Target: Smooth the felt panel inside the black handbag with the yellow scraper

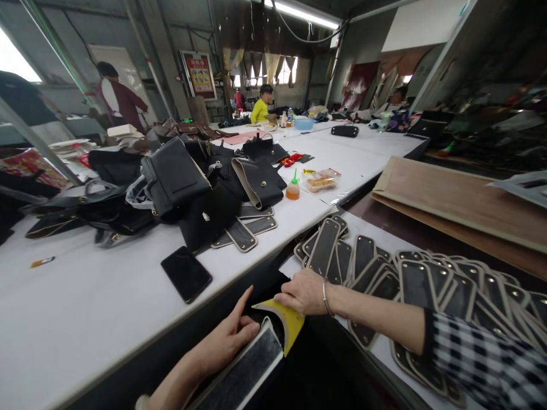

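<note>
The right hand (pixel 305 291) pinches the curved yellow sheet (pixel 294 329) by its upper edge, fingers curled in, just off the near left corner of the right-hand surface (pixel 291 267). The sheet bends round the far end of a dark panel with pale borders (pixel 250 370), which slants up in front of the near edge of the white table (pixel 106 319). The left hand (pixel 233 337) lies along that panel's left side — index finger stretched out, the others bent (whether they grip it, I cannot tell). Dark pale-edged strips (pixel 413 282) overlap across the right-hand surface, reaching its near edge. A black phone (pixel 186 274) lies by the white table's near edge — black bags (pixel 175 179) are heaped beyond it.
</note>
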Available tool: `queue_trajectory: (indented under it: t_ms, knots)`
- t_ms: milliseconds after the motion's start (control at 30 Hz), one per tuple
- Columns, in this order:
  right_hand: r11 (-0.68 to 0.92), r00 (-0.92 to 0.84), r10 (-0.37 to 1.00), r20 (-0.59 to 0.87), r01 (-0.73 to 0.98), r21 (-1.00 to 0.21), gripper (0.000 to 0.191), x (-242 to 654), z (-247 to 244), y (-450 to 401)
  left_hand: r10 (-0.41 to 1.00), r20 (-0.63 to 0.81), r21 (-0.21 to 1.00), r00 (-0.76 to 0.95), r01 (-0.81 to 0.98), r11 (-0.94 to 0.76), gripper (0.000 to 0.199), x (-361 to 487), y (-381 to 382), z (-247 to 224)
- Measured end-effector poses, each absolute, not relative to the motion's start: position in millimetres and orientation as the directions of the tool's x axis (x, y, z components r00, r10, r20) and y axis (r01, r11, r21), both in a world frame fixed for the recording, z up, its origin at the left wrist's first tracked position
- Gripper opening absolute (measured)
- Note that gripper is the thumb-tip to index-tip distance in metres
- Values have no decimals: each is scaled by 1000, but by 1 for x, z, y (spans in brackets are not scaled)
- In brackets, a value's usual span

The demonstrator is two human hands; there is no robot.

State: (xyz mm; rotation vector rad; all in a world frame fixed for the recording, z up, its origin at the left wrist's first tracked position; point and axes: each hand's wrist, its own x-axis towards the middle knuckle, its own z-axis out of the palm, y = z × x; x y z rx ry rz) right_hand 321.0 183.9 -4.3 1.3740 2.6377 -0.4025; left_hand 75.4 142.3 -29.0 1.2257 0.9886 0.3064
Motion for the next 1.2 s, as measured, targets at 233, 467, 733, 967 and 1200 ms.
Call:
queue_trajectory:
  t_ms: [233, 467, 733, 967, 1200]
  knots:
    - [762, -757, 601, -258, 640, -102, 58, 290, 1, 211, 688, -447, 890, 572, 361, 279, 78, 71, 144, -32]
    - [818, -796, 531, -290, 571, -70, 55, 279, 3, 220, 724, -407, 881, 557, 450, 149, 64, 72, 147, -30]
    - [850, -820, 487, -300, 525, -56, 53, 273, 4, 222, 696, -367, 904, 617, 413, 111, 58, 71, 146, -27]
    - [835, -802, 492, -340, 545, -78, 56, 272, 8, 219, 693, -362, 895, 624, 439, 73, 55, 73, 148, -23]
    - [815, -781, 510, -360, 573, -90, 57, 272, 6, 216, 703, -349, 880, 620, 474, 19, 48, 75, 145, -18]
